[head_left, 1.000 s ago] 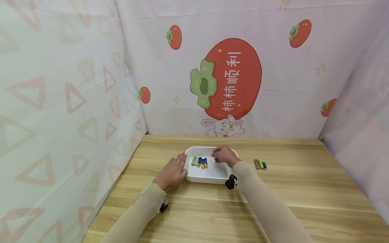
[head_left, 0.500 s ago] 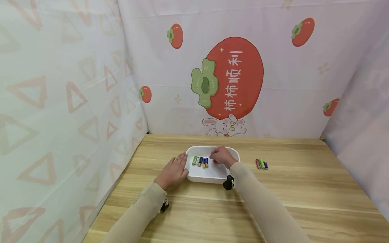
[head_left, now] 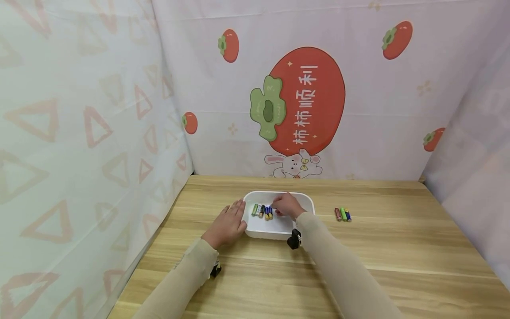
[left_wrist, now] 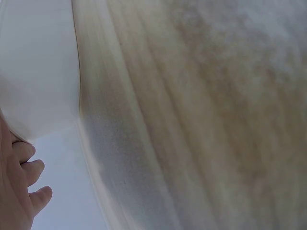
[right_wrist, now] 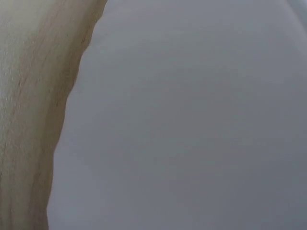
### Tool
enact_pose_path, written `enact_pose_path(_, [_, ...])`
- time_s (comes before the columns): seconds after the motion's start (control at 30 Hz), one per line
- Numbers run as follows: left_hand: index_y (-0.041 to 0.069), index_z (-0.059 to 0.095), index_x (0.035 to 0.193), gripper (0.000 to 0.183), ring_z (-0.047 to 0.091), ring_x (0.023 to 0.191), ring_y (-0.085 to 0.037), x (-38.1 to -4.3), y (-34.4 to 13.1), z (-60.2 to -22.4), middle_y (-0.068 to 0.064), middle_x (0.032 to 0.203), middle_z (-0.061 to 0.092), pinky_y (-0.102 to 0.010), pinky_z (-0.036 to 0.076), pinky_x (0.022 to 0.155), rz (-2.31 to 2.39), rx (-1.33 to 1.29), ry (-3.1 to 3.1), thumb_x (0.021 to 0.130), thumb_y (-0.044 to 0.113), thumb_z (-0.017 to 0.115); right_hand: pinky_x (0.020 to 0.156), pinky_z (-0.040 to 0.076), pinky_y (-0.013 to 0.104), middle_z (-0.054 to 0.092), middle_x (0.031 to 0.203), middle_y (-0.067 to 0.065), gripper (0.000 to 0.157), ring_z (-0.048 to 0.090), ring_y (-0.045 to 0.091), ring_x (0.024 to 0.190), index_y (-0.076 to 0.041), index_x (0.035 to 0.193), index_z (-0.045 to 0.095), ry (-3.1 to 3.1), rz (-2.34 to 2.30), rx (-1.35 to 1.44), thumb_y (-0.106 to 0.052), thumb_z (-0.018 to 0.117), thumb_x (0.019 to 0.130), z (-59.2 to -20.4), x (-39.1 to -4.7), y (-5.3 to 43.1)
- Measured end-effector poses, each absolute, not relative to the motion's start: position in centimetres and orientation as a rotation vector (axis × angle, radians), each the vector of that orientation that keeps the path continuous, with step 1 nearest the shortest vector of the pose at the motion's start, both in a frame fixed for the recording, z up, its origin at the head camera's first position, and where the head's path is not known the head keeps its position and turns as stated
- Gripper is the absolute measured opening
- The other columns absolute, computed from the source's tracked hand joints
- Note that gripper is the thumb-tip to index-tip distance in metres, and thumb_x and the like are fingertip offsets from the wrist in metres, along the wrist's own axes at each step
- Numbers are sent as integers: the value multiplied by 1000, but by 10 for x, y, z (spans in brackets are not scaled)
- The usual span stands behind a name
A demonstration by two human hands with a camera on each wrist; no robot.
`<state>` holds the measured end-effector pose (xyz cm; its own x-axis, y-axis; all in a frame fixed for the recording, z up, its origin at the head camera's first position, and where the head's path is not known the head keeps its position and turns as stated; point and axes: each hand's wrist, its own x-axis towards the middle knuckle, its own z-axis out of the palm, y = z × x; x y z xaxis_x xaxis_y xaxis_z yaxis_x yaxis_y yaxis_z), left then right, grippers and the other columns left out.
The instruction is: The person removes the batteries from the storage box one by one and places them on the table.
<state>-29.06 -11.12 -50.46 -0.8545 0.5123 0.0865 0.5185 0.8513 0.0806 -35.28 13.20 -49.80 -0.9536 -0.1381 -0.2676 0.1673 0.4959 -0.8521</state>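
In the head view, a white plastic tray [head_left: 264,227] stands on the wooden table. Several batteries lie in a row on its floor: a green one [head_left: 254,210], a white one, a black one [head_left: 261,211] and two blue-and-gold ones [head_left: 267,213]. My left hand [head_left: 226,224] rests against the tray's left side with its fingers extended. Its fingers [left_wrist: 33,171] show beside the white wall in the left wrist view. Over the tray, my right hand [head_left: 288,205] has bent fingers just right of the row; whether they hold anything is hidden. The right wrist view shows only tray wall and table.
To the right of the tray, three more batteries lie side by side on the table [head_left: 398,248]: a red one [head_left: 338,214], a green one [head_left: 343,214] and a blue one [head_left: 348,215]. Printed cloth walls [head_left: 223,155] enclose the back and sides.
My right hand has shifted slightly left inside the tray, closer to the battery row. The left hand keeps its place at the tray's left side, and the batteries look unmoved.
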Motion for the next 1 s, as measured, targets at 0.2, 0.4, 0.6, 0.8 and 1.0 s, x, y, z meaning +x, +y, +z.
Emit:
enact_pose_path(0.2, [-5, 21, 152, 64, 21, 144, -30, -292, -110, -504, -17, 158, 22, -50, 20, 114, -145, -817, -2970, 100, 28, 39, 72, 56, 36, 66, 89, 12, 17, 63, 23, 78, 0, 100, 70, 2436, -1439, 7, -12, 67, 89, -498, -354, 130])
enact_pose_path(0.4, [-5, 21, 152, 64, 22, 144, -31, -292, -110, -504, -18, 157, 22, -50, 21, 114, -152, -826, -2965, 100, 27, 40, 63, 52, 33, 66, 80, 12, 11, 62, 24, 74, -3, 91, 70, 2465, -1387, 40, -13, 68, 86, -500, -355, 129])
enact_pose_path(0.6, [-6, 21, 152, 63, 22, 144, -31, -290, -111, -504, -18, 157, 23, -50, 21, 114, -146, -827, -2977, 101, 27, 40, 58, 51, 28, 64, 76, 8, 9, 59, 19, 69, -5, 88, 70, 2471, -1344, 76, -13, 68, 88, -512, -360, 126])
enact_pose_path(0.8, [-6, 21, 152, 63, 22, 144, -30, -291, -111, -505, -18, 157, 23, -49, 21, 114, -147, -818, -2975, 101, 26, 40, 57, 51, 28, 64, 73, 8, 10, 58, 19, 66, -4, 81, 70, 2498, -1323, 82, -12, 68, 87, -513, -362, 125])
enact_pose_path(1.0, [-7, 22, 151, 62, 24, 143, -32, -290, -111, -503, -20, 156, 24, -51, 23, 113, -160, -834, -2961, 101, 25, 41, 56, 51, 28, 65, 74, 7, 10, 59, 18, 65, -5, 78, 70, 2523, -1305, 82, -13, 70, 84, -513, -362, 122])
